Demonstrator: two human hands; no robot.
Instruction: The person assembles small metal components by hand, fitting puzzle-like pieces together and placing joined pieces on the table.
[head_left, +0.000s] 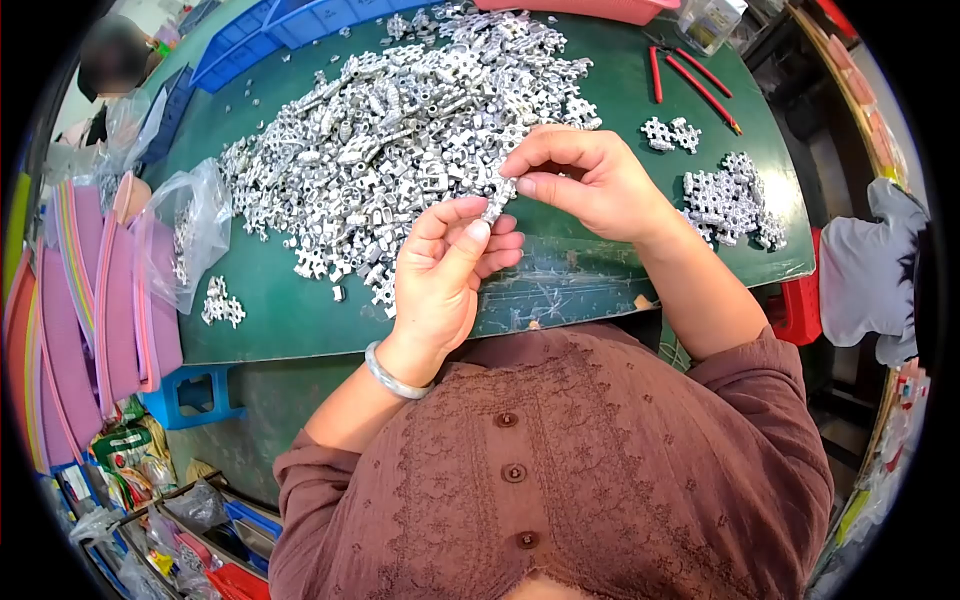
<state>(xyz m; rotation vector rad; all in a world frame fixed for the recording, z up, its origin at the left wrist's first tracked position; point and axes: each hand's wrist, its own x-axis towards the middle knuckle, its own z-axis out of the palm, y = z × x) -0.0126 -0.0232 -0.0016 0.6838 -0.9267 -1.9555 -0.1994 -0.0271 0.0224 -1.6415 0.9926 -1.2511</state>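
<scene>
Between my two hands is a small silvery metal casting [495, 200], partly hidden by the fingers. My left hand [450, 250] pinches its lower end between thumb and fingers, and a pale bangle circles that wrist. At the upper end, the thumb and index finger of my right hand [590, 180] are closed on the same piece. Just beyond both hands spreads a large heap of similar metal castings [400, 130], loose pieces and joined clusters mixed together.
Blue bins [290, 25] and a pink tray [580, 5] line the far edge of the green table [270, 325]. Red-handled pliers [700, 80] lie at right, above a stack of castings [725, 200]. Left are a plastic bag [185, 235] and a small cluster [222, 303]. Another person [115, 60] is far left.
</scene>
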